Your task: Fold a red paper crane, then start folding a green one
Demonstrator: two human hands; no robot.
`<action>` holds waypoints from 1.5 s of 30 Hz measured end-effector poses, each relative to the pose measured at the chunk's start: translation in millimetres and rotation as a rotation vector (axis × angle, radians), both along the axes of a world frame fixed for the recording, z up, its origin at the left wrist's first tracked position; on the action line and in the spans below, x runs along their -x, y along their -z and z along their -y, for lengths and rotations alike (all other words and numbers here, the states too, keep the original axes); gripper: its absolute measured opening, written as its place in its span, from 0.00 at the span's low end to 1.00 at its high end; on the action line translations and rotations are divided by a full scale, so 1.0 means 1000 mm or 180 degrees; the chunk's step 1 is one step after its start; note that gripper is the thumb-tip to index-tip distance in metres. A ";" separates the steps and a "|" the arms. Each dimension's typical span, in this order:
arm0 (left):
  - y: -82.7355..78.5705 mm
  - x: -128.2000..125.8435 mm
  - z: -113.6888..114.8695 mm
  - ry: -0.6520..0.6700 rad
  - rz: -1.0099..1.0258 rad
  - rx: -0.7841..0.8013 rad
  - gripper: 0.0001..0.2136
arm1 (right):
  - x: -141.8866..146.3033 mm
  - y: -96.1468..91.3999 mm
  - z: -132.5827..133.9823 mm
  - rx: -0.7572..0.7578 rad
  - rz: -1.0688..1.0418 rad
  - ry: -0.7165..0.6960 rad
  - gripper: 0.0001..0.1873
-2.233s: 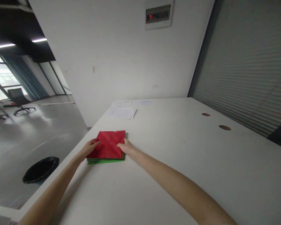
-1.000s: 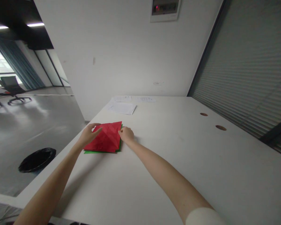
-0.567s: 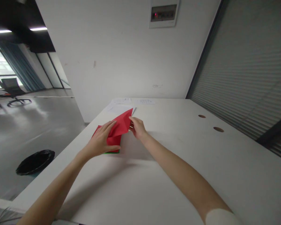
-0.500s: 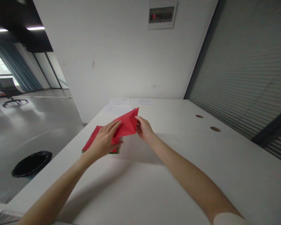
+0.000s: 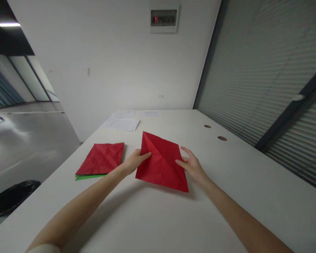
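A square sheet of red paper [image 5: 162,160] with crease lines is tilted just above the white table, between my hands. My left hand [image 5: 135,161] grips its left edge, thumb on the upper face and fingers hidden behind. At the right edge, my right hand [image 5: 191,164] has its thumb over the paper in a loose hold, while the index finger stands apart beside the edge. To the left lies a stack of creased red paper [image 5: 102,158], with green paper [image 5: 89,177] showing under its front edge.
White printed sheets [image 5: 123,123] lie at the table's [image 5: 226,189] far left. Two round holes, one of them a nearer hole [image 5: 222,138], are in its right side. A black-lined bin [image 5: 13,196] stands on the floor at left. Wall and blinds border the table.
The red sheet has moved right, away from the stack, and now faces me more broadly. My left hand has left the stack and holds the sheet's left edge. The view has shifted right.
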State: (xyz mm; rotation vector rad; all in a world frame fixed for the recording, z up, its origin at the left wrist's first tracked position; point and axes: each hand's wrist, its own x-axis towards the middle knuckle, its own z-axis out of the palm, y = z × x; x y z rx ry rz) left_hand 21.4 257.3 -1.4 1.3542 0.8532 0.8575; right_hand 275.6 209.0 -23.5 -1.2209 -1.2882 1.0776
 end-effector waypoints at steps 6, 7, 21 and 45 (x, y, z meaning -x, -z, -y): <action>0.046 -0.008 -0.009 -0.0856 -0.1545 -0.2288 0.35 | -0.018 0.040 0.008 -0.0116 0.1016 0.0309 0.35; 0.050 -0.011 -0.007 -0.0694 -0.1881 -0.2716 0.32 | -0.018 0.042 0.009 -0.0278 0.1514 0.0493 0.31; 0.087 -0.023 0.001 0.0756 -0.3042 -0.3381 0.38 | 0.022 0.060 -0.004 -0.0678 0.3676 -0.0678 0.40; 0.082 -0.055 -0.012 0.0777 -0.3424 -0.3195 0.41 | 0.012 0.050 -0.027 -0.0906 0.3851 -0.0828 0.40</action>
